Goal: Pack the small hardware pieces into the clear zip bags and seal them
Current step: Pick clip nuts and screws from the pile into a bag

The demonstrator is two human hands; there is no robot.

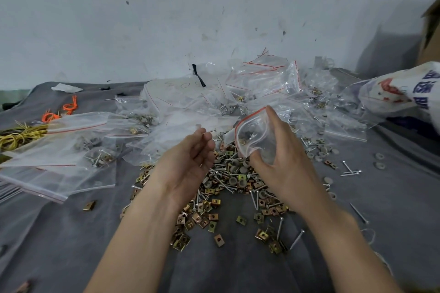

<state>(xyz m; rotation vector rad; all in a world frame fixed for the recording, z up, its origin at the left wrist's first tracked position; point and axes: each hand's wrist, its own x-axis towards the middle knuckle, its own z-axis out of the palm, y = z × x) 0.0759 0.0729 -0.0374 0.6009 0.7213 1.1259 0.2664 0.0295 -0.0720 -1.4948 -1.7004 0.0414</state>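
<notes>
— Holding a small clear zip bag in the air, that's the right hand: fingers curled over the top of it, thumb pressed in from below, so the plastic is clamped between them.

— And the bag's mouth?

— Gaping wide, red strip bowed into a curve, facing the left hand. A few dark pieces sit inside, though I can't tell which kind.

— What's the left hand doing?

— Palm up, fingers curled in, and a single screw pinched at the fingertips, just beside the bag's opening but not touching it.

— Below them?

— Both hands hover over the loose hardware pile: silver screws, brass-coloured square clips and grey washers, all jumbled on a grey cloth. Strays are scattered out to the right and toward the person.

— Plenty of plastic about, too.

— Yes, a heap of clear bags is banked up against the wall behind the pile, and on the left lie filled bags with screws and washers showing through. Far left, orange ties and a tangle of yellow wire. At the right edge, a white printed sack.
</notes>
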